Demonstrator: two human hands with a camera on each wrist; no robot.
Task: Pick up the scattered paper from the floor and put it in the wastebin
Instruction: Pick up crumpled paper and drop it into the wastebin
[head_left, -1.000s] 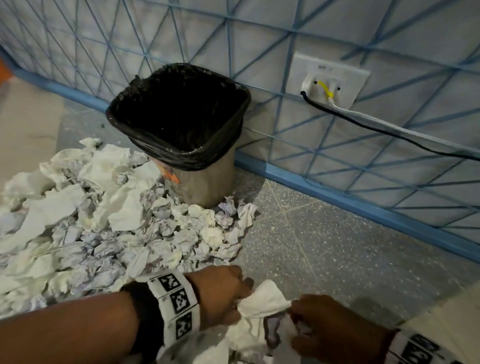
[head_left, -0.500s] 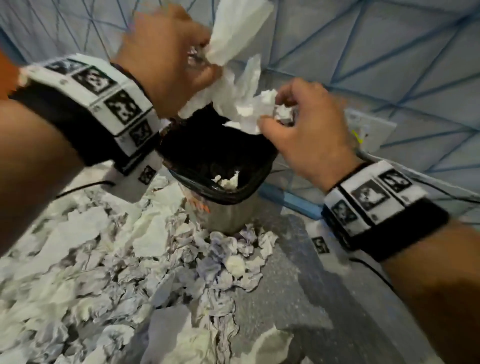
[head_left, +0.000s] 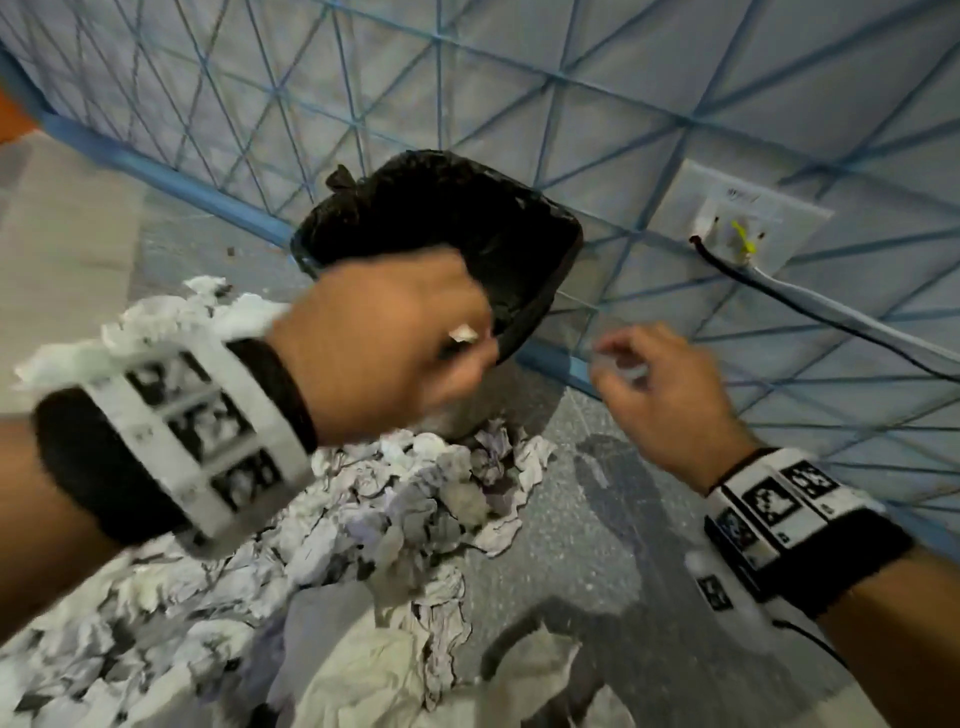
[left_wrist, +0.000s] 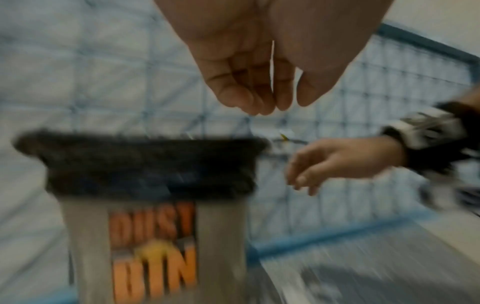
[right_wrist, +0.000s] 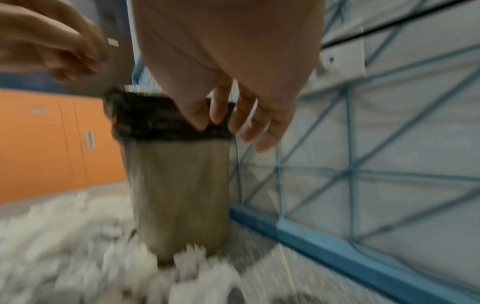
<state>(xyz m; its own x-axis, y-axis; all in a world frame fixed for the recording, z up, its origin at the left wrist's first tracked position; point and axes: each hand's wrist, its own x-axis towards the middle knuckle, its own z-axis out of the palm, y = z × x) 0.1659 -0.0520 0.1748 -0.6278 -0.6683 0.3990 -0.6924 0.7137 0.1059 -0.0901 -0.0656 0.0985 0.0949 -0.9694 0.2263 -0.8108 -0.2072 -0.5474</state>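
The wastebin (head_left: 441, 208), grey with a black liner and orange lettering (left_wrist: 155, 246), stands against the wall. A heap of crumpled white paper (head_left: 363, 519) covers the floor in front of it and to its left. My left hand (head_left: 467, 348) hangs blurred in front of the bin's rim, its fingers curled together on a small white paper scrap (head_left: 462, 332), seen edge-on in the left wrist view (left_wrist: 271, 61). To the right of the bin my right hand (head_left: 618, 358) is held with its fingers relaxed and spread (right_wrist: 233, 123), nothing in it.
The blue-lined wall runs close behind the bin, with a blue skirting (head_left: 550, 358) along the floor. A white wall socket (head_left: 743, 223) with a black cable (head_left: 831, 317) sits to the right. An orange cabinet (right_wrist: 52, 133) stands further left. Speckled grey floor (head_left: 623, 571) shows on the right.
Both hands lifted a bundle of paper from the floor to above the bin. The bundle has left them, and both hands have dropped lower beside the bin's rim.
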